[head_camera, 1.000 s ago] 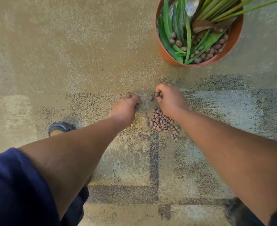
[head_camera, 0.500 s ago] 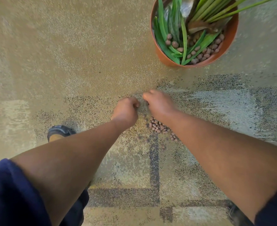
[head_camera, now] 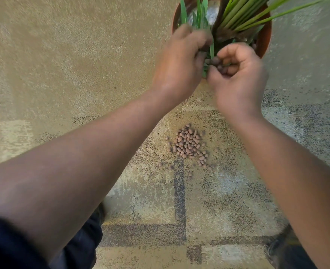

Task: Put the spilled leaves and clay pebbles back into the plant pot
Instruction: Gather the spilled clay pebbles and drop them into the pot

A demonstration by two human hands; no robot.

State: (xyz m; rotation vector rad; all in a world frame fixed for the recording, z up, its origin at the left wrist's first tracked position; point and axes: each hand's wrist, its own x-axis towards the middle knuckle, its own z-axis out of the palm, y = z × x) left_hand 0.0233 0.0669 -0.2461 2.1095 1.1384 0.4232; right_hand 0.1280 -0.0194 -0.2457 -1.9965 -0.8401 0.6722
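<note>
An orange plant pot (head_camera: 265, 35) with long green leaves (head_camera: 244, 14) stands at the top of the view. Both hands are raised over its near rim. My right hand (head_camera: 238, 80) is curled, palm up, cupping several brown clay pebbles (head_camera: 219, 65). My left hand (head_camera: 179, 63) is blurred, fingers curled down among the green leaves at the pot's left side; what it holds is hidden. A pile of clay pebbles (head_camera: 188, 144) lies on the carpet below the hands, with a few strays around it.
The floor is beige patterned carpet (head_camera: 63, 65) with darker lines. My shoes show at the bottom right (head_camera: 282, 247) and under my left arm. Dark blue sleeve at the lower left.
Both hands have lifted from the pebble pile on the carpet up to the pot's rim, carrying pebbles. The camera has moved closer to the pot.
</note>
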